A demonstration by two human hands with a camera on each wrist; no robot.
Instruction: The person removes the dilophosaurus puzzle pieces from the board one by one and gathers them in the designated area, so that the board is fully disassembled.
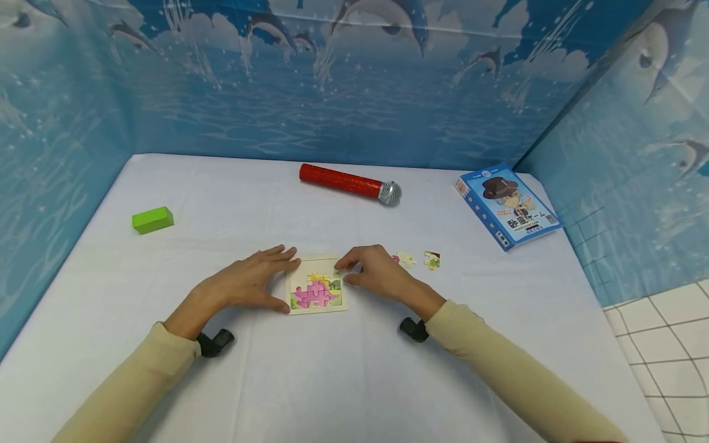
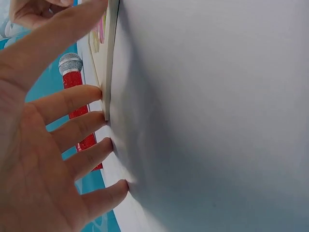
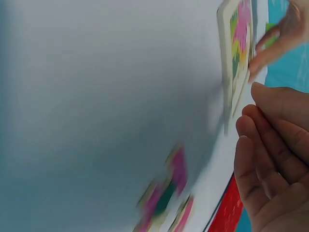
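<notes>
Item one, far left on my feed: a green block (image 1: 152,219) on the white table (image 1: 354,381), well apart from the work. Next, the left hand (image 1: 249,283), fingers straight and spread, fingertips touching the left edge of the puzzle tray (image 1: 316,285), which lies flat mid-table between both hands. Then the right hand (image 1: 373,271), fingers curled at the tray's upper right corner, seemingly pinching a piece (I cannot tell for sure; the wrist view is blurred). The tray lies just left of this hand, which is the nearer one to the loose puzzle pieces (image 1: 419,259) just to its right. Behind: red microphone (image 1: 350,183); far right, blue game box (image 1: 506,206).
</notes>
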